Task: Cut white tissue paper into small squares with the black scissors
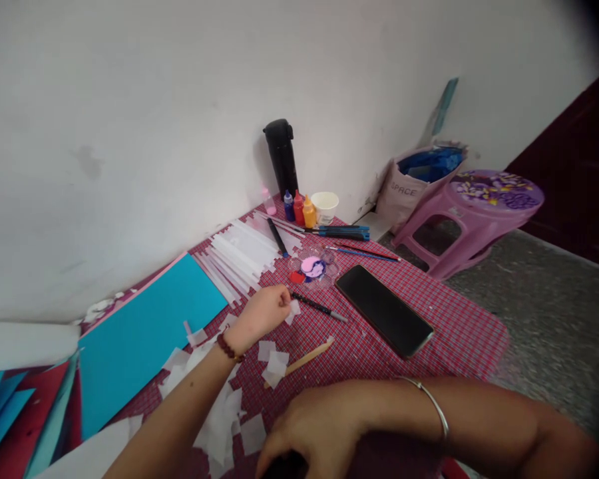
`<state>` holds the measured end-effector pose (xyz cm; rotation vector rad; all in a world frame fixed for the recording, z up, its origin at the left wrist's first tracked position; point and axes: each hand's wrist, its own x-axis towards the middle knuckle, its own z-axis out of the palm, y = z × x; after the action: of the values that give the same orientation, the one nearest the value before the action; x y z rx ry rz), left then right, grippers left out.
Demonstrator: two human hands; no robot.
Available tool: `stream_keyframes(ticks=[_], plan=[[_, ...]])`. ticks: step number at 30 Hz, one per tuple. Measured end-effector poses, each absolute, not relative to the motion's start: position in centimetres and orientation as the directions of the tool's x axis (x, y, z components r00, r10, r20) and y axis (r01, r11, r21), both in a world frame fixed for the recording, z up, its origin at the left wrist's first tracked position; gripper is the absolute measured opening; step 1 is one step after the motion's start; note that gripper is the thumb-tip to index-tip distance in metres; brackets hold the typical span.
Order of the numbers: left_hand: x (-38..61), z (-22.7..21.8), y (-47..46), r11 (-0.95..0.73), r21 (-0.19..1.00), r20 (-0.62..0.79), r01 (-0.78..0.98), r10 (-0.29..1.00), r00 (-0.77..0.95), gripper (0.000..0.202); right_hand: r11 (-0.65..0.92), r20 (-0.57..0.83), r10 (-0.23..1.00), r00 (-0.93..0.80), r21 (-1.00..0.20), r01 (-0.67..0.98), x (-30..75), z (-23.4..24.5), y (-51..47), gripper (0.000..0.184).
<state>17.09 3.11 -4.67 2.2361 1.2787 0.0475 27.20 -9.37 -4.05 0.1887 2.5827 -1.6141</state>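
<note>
My left hand (267,311) reaches over the checked tablecloth with its fingers pinched together. A small white paper piece (293,310) shows at the fingertips, and a black patterned pen (319,307) with a grey end lies right beside them. Down at the lower edge, my right hand (319,426) is curled, fingers bent downward around something dark that I cannot make out. Between the hands are loose white paper squares (276,364) and a thin wooden stick (309,354). More cut paper pieces (219,419) are heaped under and beside my left forearm.
Blue sheets (150,339) and white paper strips (239,249) lie left. Further back are a paint palette (313,267), marker (277,237), paint bottles (299,208), paper cup (325,206), cutters (344,232) and black flask (282,159). A phone (384,309) lies right; beyond stands a stool (459,219).
</note>
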Motion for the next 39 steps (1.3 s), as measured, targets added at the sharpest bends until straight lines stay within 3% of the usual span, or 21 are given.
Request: stream_keyframes(ticks=[10, 14, 17, 20, 23, 27, 31, 35, 39], plan=[[12.5, -1.3, 0.4, -0.408, 0.440, -0.261, 0.800, 0.795, 0.548, 0.011, 0.394, -0.101, 0.127, -0.987, -0.908, 0.143, 27.9, -3.4, -9.6, 0.051], [6.4, 1.2, -1.0, -0.404, 0.245, -0.341, 0.882, 0.815, 0.468, 0.011, 0.345, -0.117, 0.189, -0.975, -0.922, 0.178, 28.2, -3.3, -9.8, 0.049], [5.4, 1.4, -2.3, -0.438, 0.125, -0.228, 0.890, 0.861, 0.455, 0.026, 0.335, -0.138, 0.209, -0.968, -0.920, 0.204, 28.3, -3.1, -9.9, 0.045], [7.8, 0.3, -3.6, -0.563, 0.260, -0.154, 0.785, 0.778, 0.609, 0.042, 0.345, -0.124, 0.212, -0.969, -0.919, 0.193, 28.4, -2.9, -9.8, 0.046], [10.6, -0.9, -4.1, -0.651, 0.373, -0.203, 0.661, 0.638, 0.743, 0.050, 0.363, -0.100, 0.227, -0.969, -0.914, 0.179, 28.5, -2.9, -9.9, 0.048], [11.8, -1.6, -3.6, -0.668, 0.445, -0.301, 0.596, 0.515, 0.802, 0.029, 0.389, -0.087, 0.231, -0.969, -0.905, 0.174, 28.6, -2.8, -10.1, 0.049], [11.6, -2.1, -2.8, -0.583, 0.607, -0.357, 0.540, 0.407, 0.841, 0.013, 0.387, -0.100, 0.234, -0.967, -0.903, 0.187, 28.6, -2.7, -10.2, 0.048], [10.2, -1.1, -2.6, -0.533, 0.655, -0.270, 0.536, 0.497, 0.825, 0.017, 0.351, -0.104, 0.235, -0.966, -0.918, 0.184, 28.6, -2.7, -10.2, 0.051], [6.6, 1.2, -2.9, -0.532, 0.576, -0.141, 0.621, 0.683, 0.716, 0.019, 0.346, -0.114, 0.210, -0.971, -0.920, 0.182, 28.5, -2.6, -10.3, 0.051]])
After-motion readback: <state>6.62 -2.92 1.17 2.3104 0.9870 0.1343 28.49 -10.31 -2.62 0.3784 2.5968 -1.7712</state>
